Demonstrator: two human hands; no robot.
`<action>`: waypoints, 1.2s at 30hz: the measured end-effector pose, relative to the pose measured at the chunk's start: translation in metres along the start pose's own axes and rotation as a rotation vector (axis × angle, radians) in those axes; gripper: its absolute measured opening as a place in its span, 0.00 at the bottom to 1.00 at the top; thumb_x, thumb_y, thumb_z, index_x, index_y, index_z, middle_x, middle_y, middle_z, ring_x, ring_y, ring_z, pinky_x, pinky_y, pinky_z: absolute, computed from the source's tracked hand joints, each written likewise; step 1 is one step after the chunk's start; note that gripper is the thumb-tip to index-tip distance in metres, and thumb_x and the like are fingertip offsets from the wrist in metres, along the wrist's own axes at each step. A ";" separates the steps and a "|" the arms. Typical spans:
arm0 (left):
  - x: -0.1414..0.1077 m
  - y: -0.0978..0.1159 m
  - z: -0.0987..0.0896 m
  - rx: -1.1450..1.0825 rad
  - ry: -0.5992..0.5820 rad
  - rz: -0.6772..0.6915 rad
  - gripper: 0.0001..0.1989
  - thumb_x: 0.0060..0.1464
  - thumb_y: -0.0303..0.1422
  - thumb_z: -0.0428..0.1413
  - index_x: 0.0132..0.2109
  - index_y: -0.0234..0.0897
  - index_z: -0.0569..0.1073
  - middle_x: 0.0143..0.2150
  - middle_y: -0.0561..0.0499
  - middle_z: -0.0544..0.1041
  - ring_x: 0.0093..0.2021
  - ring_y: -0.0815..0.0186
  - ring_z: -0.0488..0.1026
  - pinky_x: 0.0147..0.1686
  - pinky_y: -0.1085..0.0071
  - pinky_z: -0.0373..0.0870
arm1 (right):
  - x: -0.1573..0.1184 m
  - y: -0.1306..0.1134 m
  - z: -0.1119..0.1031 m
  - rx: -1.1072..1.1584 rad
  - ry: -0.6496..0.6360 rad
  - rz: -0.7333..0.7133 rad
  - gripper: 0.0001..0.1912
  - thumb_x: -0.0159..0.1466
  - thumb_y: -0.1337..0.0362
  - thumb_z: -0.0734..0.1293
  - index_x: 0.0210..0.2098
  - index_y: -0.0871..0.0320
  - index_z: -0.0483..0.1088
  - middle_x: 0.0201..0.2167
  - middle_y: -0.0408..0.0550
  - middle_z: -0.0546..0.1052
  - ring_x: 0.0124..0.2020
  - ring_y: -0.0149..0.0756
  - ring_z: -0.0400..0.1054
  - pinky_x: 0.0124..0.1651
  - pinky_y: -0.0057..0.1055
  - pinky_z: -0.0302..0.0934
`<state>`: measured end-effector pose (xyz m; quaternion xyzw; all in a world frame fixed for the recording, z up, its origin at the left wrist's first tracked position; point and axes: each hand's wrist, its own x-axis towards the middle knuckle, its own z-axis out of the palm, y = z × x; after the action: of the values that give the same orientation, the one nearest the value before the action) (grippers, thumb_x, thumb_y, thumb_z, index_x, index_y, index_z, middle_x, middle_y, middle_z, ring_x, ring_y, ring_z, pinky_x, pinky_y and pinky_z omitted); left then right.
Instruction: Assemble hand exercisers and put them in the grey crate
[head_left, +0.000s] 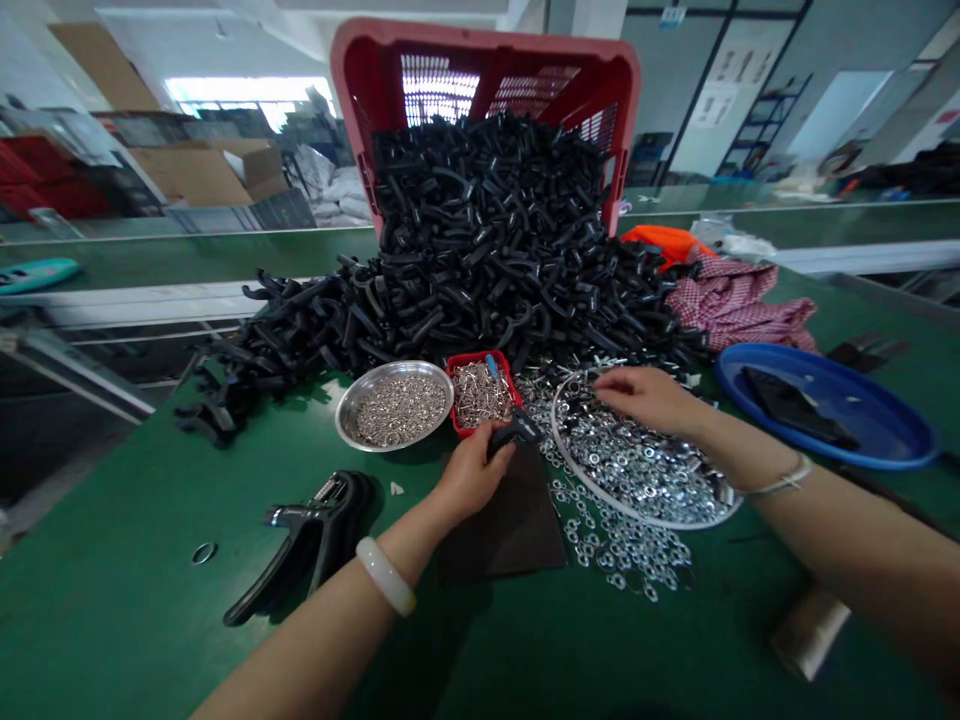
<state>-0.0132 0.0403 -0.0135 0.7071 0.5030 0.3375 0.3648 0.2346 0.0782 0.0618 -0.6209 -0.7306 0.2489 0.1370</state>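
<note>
- A red plastic crate (634, 75) lies tipped toward the camera, black curved plastic parts (480, 230) heaped inside and spilling across the green desk (127, 560).
- In front of the heap, a round silver metal bowl (342, 425) holds small shiny metal pieces; touching or just beside it, a small red plastic basket (459, 358) carries slender metal pins and a blue item.
- A round, pale-rimmed tray (600, 492) brims with silver rings, more of them scattered beside its near edge.
- At right, a blue plastic tray (892, 420) bears a flat black object (795, 405), near a red-and-white checked cloth (750, 300) and an orange cloth (664, 240).
- Assembled black grips with metal springs (319, 530) rest at left, near a lone metal ring (203, 553).
- The left hand (472, 475), fingers closed, grips a black plastic piece (517, 430) above a dark flat mat (506, 525).
- The right hand (637, 397) is over the pale-rimmed tray's far side, fingers narrowly drawn together; whether they pinch anything cannot be told.
</note>
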 end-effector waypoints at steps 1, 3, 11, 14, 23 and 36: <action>0.001 -0.003 0.002 -0.045 -0.034 -0.068 0.09 0.50 0.32 0.51 0.40 0.35 0.68 0.29 0.51 0.74 0.30 0.66 0.70 0.34 0.69 0.66 | 0.002 0.011 -0.003 -0.183 0.043 -0.037 0.15 0.57 0.60 0.61 0.40 0.59 0.71 0.38 0.50 0.75 0.36 0.37 0.69 0.38 0.32 0.62; 0.004 -0.005 0.008 -0.163 -0.091 -0.142 0.06 0.46 0.28 0.50 0.35 0.35 0.68 0.26 0.53 0.72 0.28 0.68 0.69 0.31 0.72 0.65 | 0.005 0.025 -0.002 -0.423 0.008 -0.128 0.14 0.57 0.63 0.61 0.40 0.58 0.73 0.40 0.49 0.75 0.41 0.38 0.68 0.46 0.33 0.60; 0.013 -0.003 0.036 -0.184 0.001 -0.087 0.09 0.42 0.29 0.54 0.35 0.34 0.69 0.31 0.52 0.73 0.31 0.67 0.69 0.33 0.72 0.64 | 0.033 0.006 0.017 -0.712 -0.093 -0.098 0.17 0.59 0.63 0.57 0.43 0.55 0.72 0.44 0.50 0.73 0.45 0.39 0.67 0.45 0.32 0.59; 0.011 -0.008 0.037 -0.143 0.032 -0.047 0.09 0.42 0.30 0.56 0.34 0.33 0.69 0.31 0.51 0.74 0.32 0.66 0.69 0.33 0.72 0.64 | 0.043 -0.001 0.018 -0.746 -0.171 -0.081 0.15 0.55 0.63 0.61 0.38 0.57 0.74 0.40 0.54 0.75 0.41 0.44 0.68 0.40 0.35 0.61; 0.007 -0.009 0.031 -0.178 0.015 -0.021 0.08 0.44 0.29 0.55 0.35 0.33 0.70 0.31 0.52 0.74 0.32 0.67 0.69 0.34 0.73 0.65 | 0.038 0.019 -0.009 -0.781 -0.146 0.086 0.12 0.52 0.63 0.63 0.34 0.58 0.74 0.36 0.54 0.76 0.36 0.44 0.70 0.33 0.33 0.61; 0.011 -0.011 0.035 -0.231 -0.034 -0.121 0.10 0.47 0.37 0.54 0.34 0.34 0.67 0.22 0.57 0.67 0.19 0.73 0.64 0.20 0.77 0.59 | -0.006 0.117 -0.039 -0.554 0.031 0.183 0.19 0.56 0.57 0.61 0.45 0.54 0.71 0.37 0.46 0.76 0.37 0.37 0.69 0.38 0.29 0.61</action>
<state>0.0142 0.0467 -0.0393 0.6343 0.4964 0.3585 0.4720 0.3532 0.0925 0.0324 -0.7019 -0.7093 0.0418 -0.0494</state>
